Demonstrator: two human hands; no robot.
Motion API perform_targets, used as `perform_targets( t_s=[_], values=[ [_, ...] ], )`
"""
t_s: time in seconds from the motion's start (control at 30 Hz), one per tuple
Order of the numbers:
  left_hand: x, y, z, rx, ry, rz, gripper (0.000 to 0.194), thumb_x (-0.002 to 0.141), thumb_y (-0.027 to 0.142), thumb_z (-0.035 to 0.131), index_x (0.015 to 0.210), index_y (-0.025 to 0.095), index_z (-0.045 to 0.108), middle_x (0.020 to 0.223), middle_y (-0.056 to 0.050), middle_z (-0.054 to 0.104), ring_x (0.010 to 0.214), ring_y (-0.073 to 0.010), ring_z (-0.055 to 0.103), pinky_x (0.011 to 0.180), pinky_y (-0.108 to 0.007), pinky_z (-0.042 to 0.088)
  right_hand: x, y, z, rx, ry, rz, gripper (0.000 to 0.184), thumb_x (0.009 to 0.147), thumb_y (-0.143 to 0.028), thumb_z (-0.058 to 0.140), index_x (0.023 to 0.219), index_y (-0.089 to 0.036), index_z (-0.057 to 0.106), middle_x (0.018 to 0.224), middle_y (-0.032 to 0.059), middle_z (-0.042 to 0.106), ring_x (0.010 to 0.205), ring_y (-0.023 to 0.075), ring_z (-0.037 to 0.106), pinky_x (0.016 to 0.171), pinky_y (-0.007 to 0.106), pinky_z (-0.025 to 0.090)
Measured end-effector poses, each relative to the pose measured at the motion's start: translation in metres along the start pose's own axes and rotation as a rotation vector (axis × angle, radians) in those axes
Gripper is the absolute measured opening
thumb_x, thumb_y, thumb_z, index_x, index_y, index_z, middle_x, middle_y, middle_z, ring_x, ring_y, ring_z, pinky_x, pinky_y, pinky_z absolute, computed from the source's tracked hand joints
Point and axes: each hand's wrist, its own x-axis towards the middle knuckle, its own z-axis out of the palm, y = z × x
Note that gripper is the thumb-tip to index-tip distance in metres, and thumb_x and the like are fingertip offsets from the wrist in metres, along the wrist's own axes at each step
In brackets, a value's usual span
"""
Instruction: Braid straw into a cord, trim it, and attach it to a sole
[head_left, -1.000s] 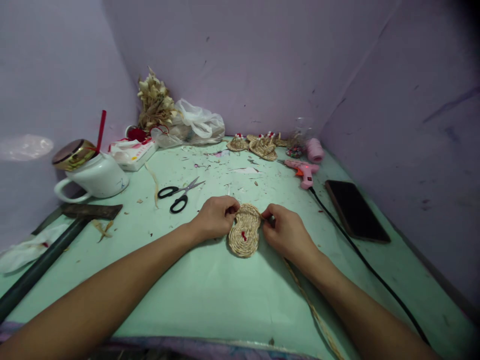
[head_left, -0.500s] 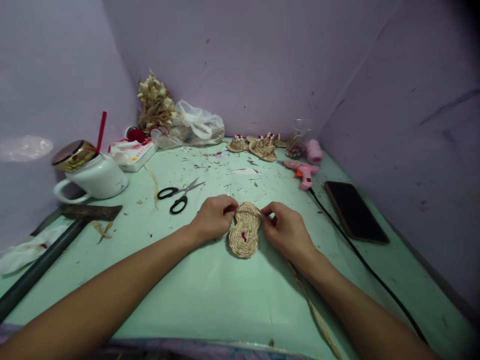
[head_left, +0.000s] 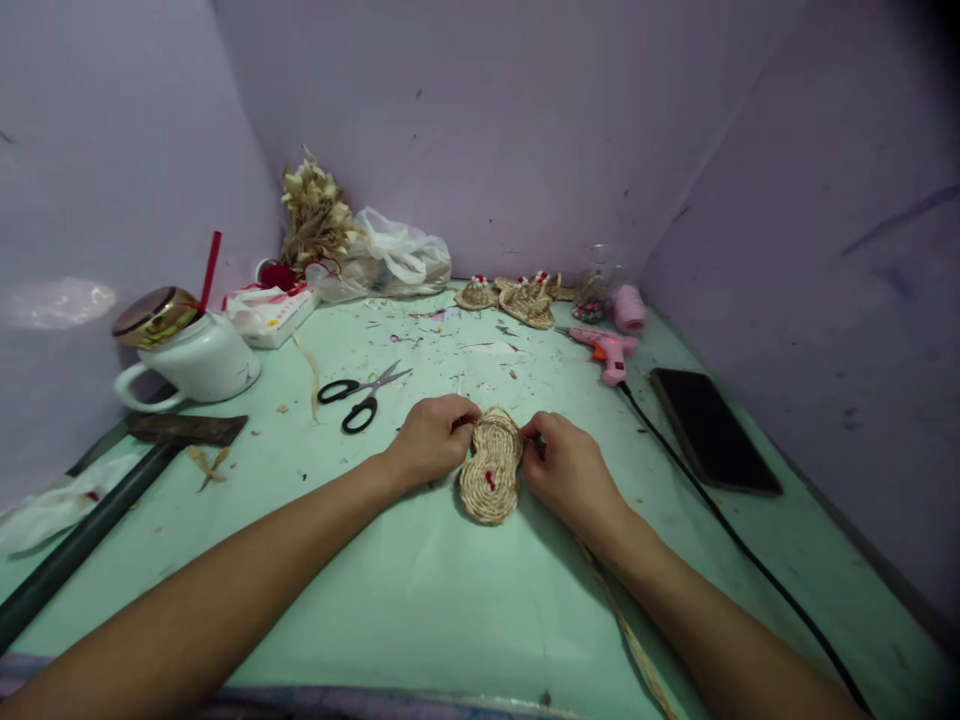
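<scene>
A small woven straw sole (head_left: 489, 485), shaped like a figure eight, lies on the table between my hands. Its coiled cord runs in rounds, and a short bit of red thread marks its lower lobe. My left hand (head_left: 433, 437) is closed, thumb and fingers pinching the upper left edge of the sole. On the other side my right hand (head_left: 568, 467) pinches a straw cord at the upper right edge. The loose length of straw cord (head_left: 632, 645) trails out beneath my right wrist towards the table's front. The fingertips partly hide both pinched spots.
Scissors (head_left: 364, 396) lie open left of centre, near a hammer (head_left: 187, 430) and a white mug (head_left: 202, 362). A pink glue gun (head_left: 609, 350), its black cable and a phone (head_left: 714, 430) are at right. Finished straw slippers (head_left: 529, 302) sit at the back.
The view has tilted slightly, so everything sits a little lower. Both hands keep their pinch at the sole's upper edges, with hardly any movement against it.
</scene>
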Motion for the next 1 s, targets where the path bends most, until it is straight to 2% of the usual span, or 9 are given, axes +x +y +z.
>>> perform_targets(
  t_s=[0.2, 0.57, 0.83, 1.0],
  values=[
    [-0.001, 0.004, 0.001, 0.025, -0.013, -0.076, 0.012, 0.070, 0.024, 0.052, 0.076, 0.017, 0.061, 0.069, 0.000, 0.060, 0.063, -0.0115, 0.051, 0.059, -0.022, 0.037, -0.001, 0.001, 0.002, 0.051, -0.001, 0.001, 0.012, 0.071, -0.010, 0.041, 0.074, -0.016, 0.052, 0.071, 0.0042, 0.055, 0.065, 0.0145, 0.049, 0.058, 0.024, 0.032],
    [-0.005, 0.006, 0.003, -0.240, 0.018, -0.184, 0.010, 0.067, 0.017, 0.050, 0.073, 0.016, 0.058, 0.065, 0.001, 0.057, 0.061, -0.0101, 0.050, 0.058, -0.021, 0.038, 0.000, 0.001, -0.003, 0.270, -0.065, 0.047, 0.011, 0.074, -0.016, 0.041, 0.075, -0.018, 0.052, 0.066, 0.0010, 0.057, 0.059, 0.0132, 0.048, 0.054, 0.023, 0.031],
    [-0.005, 0.008, -0.001, -0.311, -0.009, -0.317, 0.008, 0.067, 0.017, 0.049, 0.067, 0.016, 0.057, 0.060, 0.002, 0.053, 0.057, -0.0093, 0.046, 0.053, -0.019, 0.036, 0.000, 0.001, -0.001, 0.418, -0.080, 0.073, 0.012, 0.075, -0.022, 0.041, 0.075, -0.018, 0.053, 0.061, -0.0011, 0.055, 0.052, 0.0105, 0.046, 0.051, 0.020, 0.034],
    [-0.004, 0.002, 0.004, -0.327, -0.024, -0.366, 0.007, 0.066, 0.018, 0.051, 0.061, 0.015, 0.055, 0.054, 0.003, 0.050, 0.053, -0.0086, 0.044, 0.049, -0.019, 0.033, 0.006, 0.006, 0.005, 0.357, -0.104, 0.207, 0.009, 0.072, -0.024, 0.047, 0.071, -0.019, 0.054, 0.053, -0.0031, 0.053, 0.047, 0.0090, 0.043, 0.045, 0.019, 0.031]
  ],
)
